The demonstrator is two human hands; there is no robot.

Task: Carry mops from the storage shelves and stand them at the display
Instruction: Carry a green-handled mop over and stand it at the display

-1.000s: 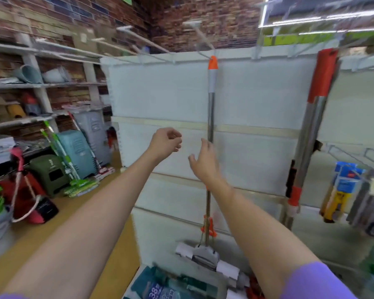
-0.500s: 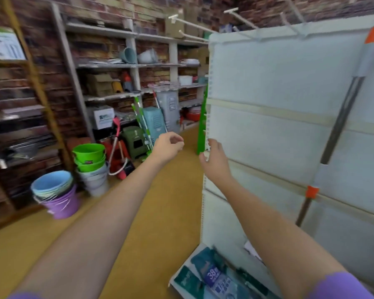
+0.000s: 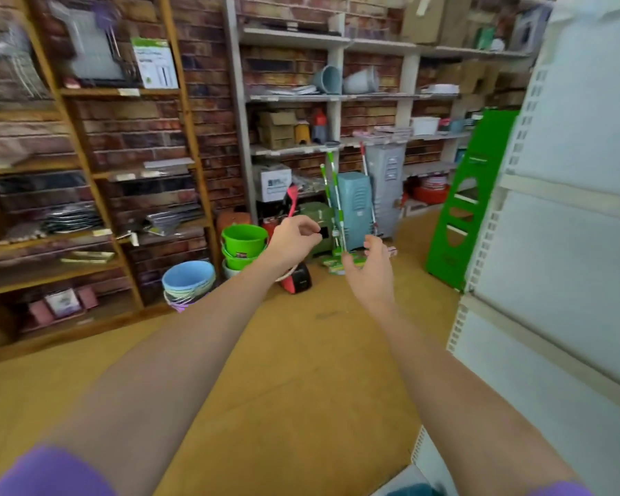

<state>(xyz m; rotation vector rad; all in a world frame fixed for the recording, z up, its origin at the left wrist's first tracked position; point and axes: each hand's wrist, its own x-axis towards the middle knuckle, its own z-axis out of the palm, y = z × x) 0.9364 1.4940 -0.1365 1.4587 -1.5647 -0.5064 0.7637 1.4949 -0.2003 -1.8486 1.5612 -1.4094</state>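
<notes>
Out in front, left hand (image 3: 294, 238): raised at arm's length, fingers loosely curled toward the palm, nothing in them.
Right hand (image 3: 369, 270): also stretched forward, fingers relaxed and slightly spread, holding nothing; both hands look free to take a handle.
Mops (image 3: 333, 209): green-and-white handled ones stand leaning against a pale blue cabinet (image 3: 353, 205) at the foot of the storage shelves (image 3: 290, 98), heads on the floor, well apart from both hands; leaning keeps the long handles upright and easy to grab.
Nearby on the floor: a stack of green buckets (image 3: 244, 241) and a stack of pale blue basins (image 3: 188, 279), nested to save room.
Display panel (image 3: 569, 209): a white slotted wall at the right edge, close beside the right arm.
Step in hand, as I judge it: heading across the tan floor (image 3: 301, 352) to fetch a mop.
Next move: close the gap, then grip a handle mid-shaft so it lifts without tipping its neighbour.
</notes>
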